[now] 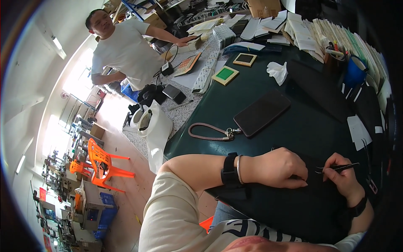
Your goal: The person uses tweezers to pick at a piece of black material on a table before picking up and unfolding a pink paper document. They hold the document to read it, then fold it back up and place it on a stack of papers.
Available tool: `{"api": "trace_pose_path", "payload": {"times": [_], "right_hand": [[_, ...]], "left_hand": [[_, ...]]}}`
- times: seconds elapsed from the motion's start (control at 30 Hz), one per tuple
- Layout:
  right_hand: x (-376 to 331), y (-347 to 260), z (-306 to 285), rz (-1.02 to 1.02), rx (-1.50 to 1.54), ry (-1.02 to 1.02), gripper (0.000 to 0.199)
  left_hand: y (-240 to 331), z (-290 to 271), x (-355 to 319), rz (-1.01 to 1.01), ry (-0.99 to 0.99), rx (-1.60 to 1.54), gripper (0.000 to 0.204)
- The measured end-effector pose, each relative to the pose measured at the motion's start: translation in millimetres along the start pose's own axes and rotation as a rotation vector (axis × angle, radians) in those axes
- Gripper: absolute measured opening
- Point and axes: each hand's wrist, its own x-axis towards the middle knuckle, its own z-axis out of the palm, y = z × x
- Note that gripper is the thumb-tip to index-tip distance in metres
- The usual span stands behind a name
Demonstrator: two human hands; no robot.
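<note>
My right hand (pixel 346 183) pinches a pair of dark, slim tweezers (pixel 347 166), their tips pointing left toward my other hand. Across a small gap, my left hand (pixel 282 168) rests low over the black work mat (pixel 277 210) with its fingers curled down and drawn together. Whatever those fingers hold, if anything, is hidden or too small to make out. A second slender tool (pixel 367 157), perhaps more tweezers, lies beyond my right hand near a white paper slip (pixel 359 132).
Ahead lie a dark phone (pixel 262 113) with a braided wrist strap (pixel 205 131), a crumpled tissue (pixel 277 72) and a green-topped square pad (pixel 225 75). A blue cup (pixel 357 69) and stacked papers line the far right. Another person (pixel 126 52) stands at the adjoining speckled table; an orange chair (pixel 100 161) is left.
</note>
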Motion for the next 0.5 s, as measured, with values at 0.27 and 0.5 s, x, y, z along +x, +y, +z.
{"api": "trace_pose_path", "payload": {"times": [0.27, 0.5], "right_hand": [[-1.2, 2.8, -0.1, -0.010, 0.002, 0.003, 0.029], [-0.3, 4.1, 0.1, -0.014, -0.008, 0.002, 0.029]], "left_hand": [[0.6, 0.8, -1.2, 0.010, 0.001, 0.003, 0.017], [0.5, 0.8, -1.2, 0.003, -0.011, 0.001, 0.017]]}}
